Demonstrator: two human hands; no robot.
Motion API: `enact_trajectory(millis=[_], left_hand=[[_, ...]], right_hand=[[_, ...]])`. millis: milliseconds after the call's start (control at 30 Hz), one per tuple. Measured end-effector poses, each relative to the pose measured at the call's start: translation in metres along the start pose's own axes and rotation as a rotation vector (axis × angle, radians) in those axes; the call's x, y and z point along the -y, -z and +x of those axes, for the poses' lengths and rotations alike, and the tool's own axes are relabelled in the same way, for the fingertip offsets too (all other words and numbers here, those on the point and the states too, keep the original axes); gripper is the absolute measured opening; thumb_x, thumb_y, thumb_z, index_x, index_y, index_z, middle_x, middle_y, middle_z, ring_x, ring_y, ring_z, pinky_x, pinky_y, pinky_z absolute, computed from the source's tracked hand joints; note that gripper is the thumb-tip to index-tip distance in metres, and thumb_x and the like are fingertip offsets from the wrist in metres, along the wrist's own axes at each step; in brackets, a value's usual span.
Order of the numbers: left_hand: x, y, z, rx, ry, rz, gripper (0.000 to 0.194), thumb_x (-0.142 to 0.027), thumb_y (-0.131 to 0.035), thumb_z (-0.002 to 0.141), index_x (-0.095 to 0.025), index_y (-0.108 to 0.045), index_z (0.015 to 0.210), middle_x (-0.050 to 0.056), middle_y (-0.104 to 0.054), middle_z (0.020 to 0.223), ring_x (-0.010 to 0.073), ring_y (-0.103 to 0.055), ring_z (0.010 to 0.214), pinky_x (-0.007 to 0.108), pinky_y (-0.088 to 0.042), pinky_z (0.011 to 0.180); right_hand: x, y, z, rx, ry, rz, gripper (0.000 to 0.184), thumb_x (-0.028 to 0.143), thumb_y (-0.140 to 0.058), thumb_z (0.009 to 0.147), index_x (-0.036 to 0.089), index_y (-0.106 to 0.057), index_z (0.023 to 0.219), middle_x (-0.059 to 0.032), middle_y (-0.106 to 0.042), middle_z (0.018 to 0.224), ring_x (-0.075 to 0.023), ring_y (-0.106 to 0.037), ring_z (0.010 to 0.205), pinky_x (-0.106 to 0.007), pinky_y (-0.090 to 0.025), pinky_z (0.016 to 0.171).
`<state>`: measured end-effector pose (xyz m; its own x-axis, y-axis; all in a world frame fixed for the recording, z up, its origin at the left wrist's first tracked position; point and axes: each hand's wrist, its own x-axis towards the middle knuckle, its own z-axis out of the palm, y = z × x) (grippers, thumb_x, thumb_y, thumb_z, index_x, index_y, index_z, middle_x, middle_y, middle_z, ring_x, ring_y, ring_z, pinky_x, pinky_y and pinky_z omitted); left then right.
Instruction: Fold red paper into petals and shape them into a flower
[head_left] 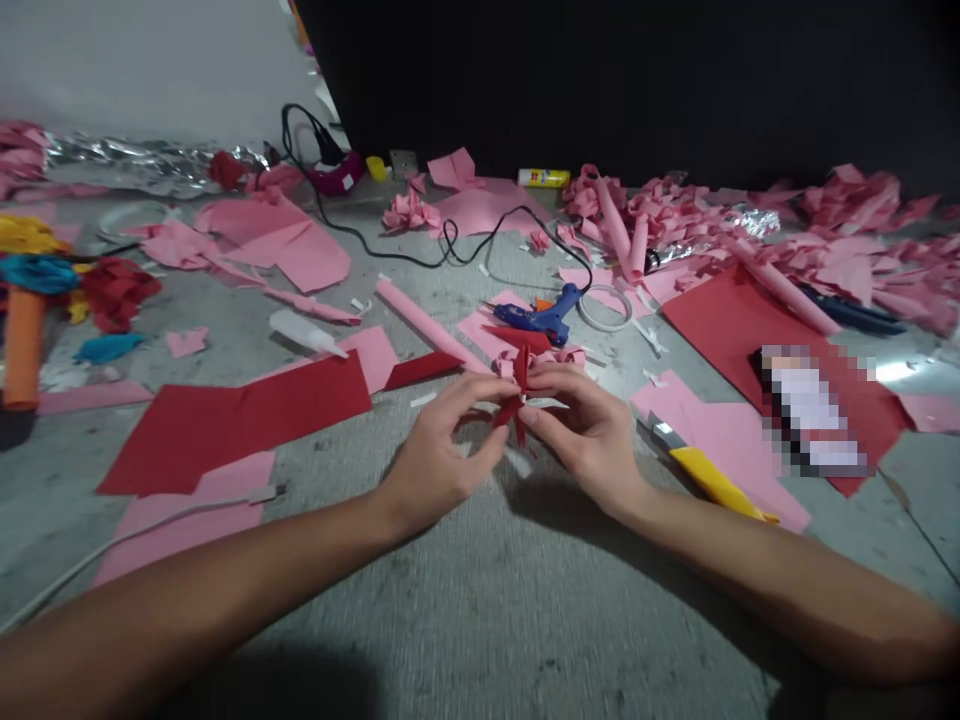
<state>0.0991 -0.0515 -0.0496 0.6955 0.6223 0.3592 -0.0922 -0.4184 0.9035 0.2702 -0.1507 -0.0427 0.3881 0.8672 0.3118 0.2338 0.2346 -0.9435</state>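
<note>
Between my two hands is a small folded piece of red paper (520,408), its points sticking up and down past the fingertips. My left hand (450,440) pinches its left side with thumb and forefinger. On the other side, my right hand (589,430) grips it the same way, thumb toward me. The fingers cover part of the folds. Just beyond the hands lie a blue glue gun (536,318) and curled pink paper scraps. A large creased red paper sheet (247,420) lies left of my left hand.
Right of my right hand lies a yellow utility knife (712,480), with a phone (814,410) on red paper farther right. A black cord (375,250) runs to the glue gun. Also around are a white cable (172,510), a glue stick (544,178) and heaped pink paper (847,230).
</note>
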Motion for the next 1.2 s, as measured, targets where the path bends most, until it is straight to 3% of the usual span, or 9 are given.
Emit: enact_trajectory(millis=[133, 267, 467, 767, 1200], left_hand=[[-0.003, 0.002, 0.003, -0.062, -0.110, 0.154, 0.031, -0.003, -0.066, 0.095, -0.023, -0.073, 0.119, 0.004, -0.075, 0.112, 0.0183, -0.073, 0.106, 0.036, -0.060, 0.096], [-0.004, 0.004, 0.005, -0.101, -0.232, 0.289, 0.018, -0.008, -0.073, 0.097, -0.021, -0.073, 0.110, 0.003, -0.079, 0.103, 0.0173, -0.074, 0.097, 0.034, -0.059, 0.089], [-0.002, 0.008, 0.007, -0.117, -0.369, 0.474, 0.010, -0.012, -0.074, 0.099, -0.021, -0.072, 0.104, 0.004, -0.081, 0.101, 0.0200, -0.076, 0.094, 0.038, -0.055, 0.084], [0.000, 0.010, 0.008, -0.105, -0.451, 0.589, 0.011, -0.012, -0.075, 0.097, -0.021, -0.072, 0.103, 0.002, -0.084, 0.100, 0.0202, -0.079, 0.091, 0.040, -0.052, 0.083], [0.002, 0.011, 0.008, -0.096, -0.404, 0.608, 0.009, -0.018, -0.072, 0.098, -0.026, -0.071, 0.101, 0.000, -0.084, 0.098, 0.0214, -0.079, 0.090, 0.043, -0.054, 0.087]], right_hand=[[-0.002, 0.000, -0.001, 0.027, -0.005, 0.015, 0.020, 0.021, -0.081, 0.095, 0.029, -0.079, 0.114, -0.0058, -0.073, 0.122, -0.0209, -0.071, 0.115, -0.033, -0.067, 0.084], [-0.004, 0.001, 0.001, 0.033, 0.000, 0.025, 0.021, 0.019, -0.083, 0.094, 0.029, -0.080, 0.113, -0.0050, -0.074, 0.118, -0.0202, -0.072, 0.113, -0.037, -0.063, 0.093], [-0.005, 0.001, 0.004, 0.057, -0.002, 0.061, 0.022, 0.019, -0.086, 0.090, 0.028, -0.082, 0.110, -0.0040, -0.077, 0.111, -0.0199, -0.072, 0.109, -0.039, -0.060, 0.098], [-0.006, 0.000, 0.002, 0.066, -0.016, 0.076, 0.022, 0.021, -0.086, 0.090, 0.027, -0.081, 0.111, -0.0046, -0.077, 0.112, -0.0214, -0.073, 0.110, -0.042, -0.061, 0.101], [-0.003, -0.001, 0.003, 0.086, -0.002, 0.041, 0.018, 0.023, -0.084, 0.092, 0.026, -0.080, 0.109, -0.0044, -0.079, 0.110, -0.0215, -0.074, 0.107, -0.043, -0.062, 0.100]])
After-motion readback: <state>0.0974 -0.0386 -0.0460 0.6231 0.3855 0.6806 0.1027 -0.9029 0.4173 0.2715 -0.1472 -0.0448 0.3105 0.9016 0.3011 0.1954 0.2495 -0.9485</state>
